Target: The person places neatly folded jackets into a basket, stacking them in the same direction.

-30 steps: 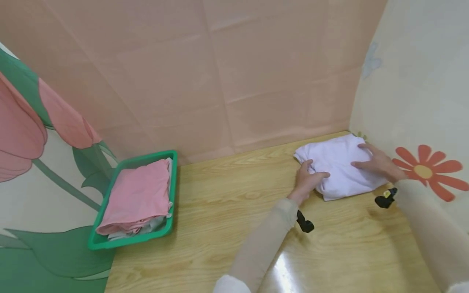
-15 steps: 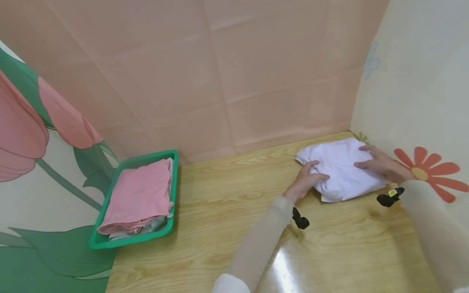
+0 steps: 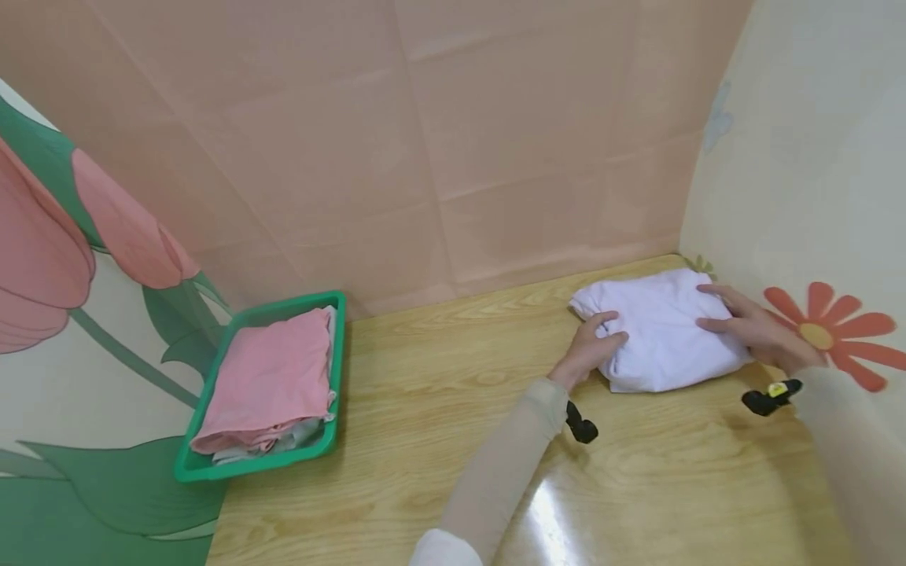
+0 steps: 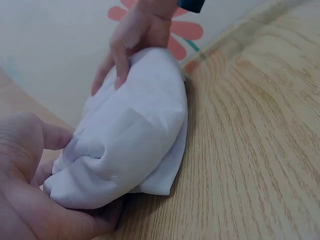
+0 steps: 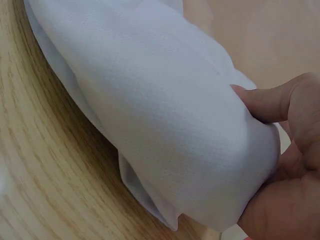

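A folded white garment [image 3: 668,330] lies near the far right corner of the wooden table, its kind not clear from the folds. My left hand [image 3: 587,350] holds its left edge, and in the left wrist view that hand [image 4: 35,185] has fingers and thumb bent round the bunched end of the garment [image 4: 135,120]. At the opposite edge my right hand [image 3: 753,326] grips the cloth. Seen from the right wrist, the thumb of this hand [image 5: 292,150] presses on top of the garment [image 5: 160,115], while the other fingers are partly hidden beneath it.
On the left side of the table [image 3: 425,393] stands a green tray [image 3: 338,369] bearing a folded pink garment [image 3: 272,369] over grey cloth [image 3: 300,432]. A pink-beige sheet [image 3: 425,157] hangs behind. The flower-painted wall [image 3: 800,196] stands close to my right hand.
The white garment has turned slightly, its near corner shifting left and toward me. My right hand has moved a little right and nearer, my left hand slightly left. The tray has stayed put.
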`<state>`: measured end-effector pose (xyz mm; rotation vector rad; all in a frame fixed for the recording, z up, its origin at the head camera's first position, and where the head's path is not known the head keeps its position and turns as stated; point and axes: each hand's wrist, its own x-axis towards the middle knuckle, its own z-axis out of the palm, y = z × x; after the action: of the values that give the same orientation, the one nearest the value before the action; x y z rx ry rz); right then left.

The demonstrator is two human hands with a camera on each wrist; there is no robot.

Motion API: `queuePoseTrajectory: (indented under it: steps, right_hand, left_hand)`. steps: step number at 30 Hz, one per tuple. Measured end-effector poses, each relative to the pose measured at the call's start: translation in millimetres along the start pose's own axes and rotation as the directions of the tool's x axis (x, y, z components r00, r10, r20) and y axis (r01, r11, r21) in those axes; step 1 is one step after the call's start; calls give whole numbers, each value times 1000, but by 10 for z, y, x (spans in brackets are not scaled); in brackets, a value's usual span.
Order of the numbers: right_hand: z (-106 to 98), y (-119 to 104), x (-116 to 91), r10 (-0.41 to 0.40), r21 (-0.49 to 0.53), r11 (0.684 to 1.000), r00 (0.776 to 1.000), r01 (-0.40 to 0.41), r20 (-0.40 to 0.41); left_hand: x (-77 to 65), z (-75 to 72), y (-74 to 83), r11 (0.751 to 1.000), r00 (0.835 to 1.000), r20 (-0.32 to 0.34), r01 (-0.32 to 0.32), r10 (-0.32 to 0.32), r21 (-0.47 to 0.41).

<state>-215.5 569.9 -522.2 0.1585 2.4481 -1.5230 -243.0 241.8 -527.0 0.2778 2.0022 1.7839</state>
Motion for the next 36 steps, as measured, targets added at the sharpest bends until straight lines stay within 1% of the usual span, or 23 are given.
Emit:
queuePoseTrajectory:
  steps: [5, 8, 14, 17, 21, 24, 29, 33, 36]
  right_hand:
    - [35, 58, 19, 13, 3, 1000, 1000, -13, -21]
    - [60, 51, 1, -1, 2, 1000, 1000, 1, -27]
    - [125, -6, -64, -32, 40, 999, 999, 34, -42]
    - [152, -40, -92, -47, 26, 998, 998, 49, -47]
    - [173, -102, -122, -32, 35, 999, 998, 34, -56]
    - [193, -158, -124, -19, 33, 999, 998, 21, -57]
    - [267, -280, -108, -28, 46, 998, 998, 30, -47]
    - [346, -374, -101, -52, 66, 996, 998, 55, -46]
    - [410, -432, -93, -78, 72, 994, 996, 81, -49]
  left_hand:
    - [22, -25, -24, 1000, 1000, -16, 14, -14, 2]
    - [22, -55, -17, 1000, 1000, -22, 21, -21, -3]
    - [1, -105, 19, 999, 999, -24, 33, -33, -16]
    - [-16, -120, 41, 1000, 999, -43, 20, -21, -19]
    - [-51, -157, 79, 1000, 999, -48, 4, -5, -29]
    - [-75, -210, 108, 999, 999, -44, -3, 2, -33]
    - [-102, -330, 157, 999, 998, -47, -33, 31, -35]
    - [-134, -456, 173, 998, 998, -35, -46, 45, -46]
    - [-156, -558, 164, 998, 998, -38, -47, 46, -45]
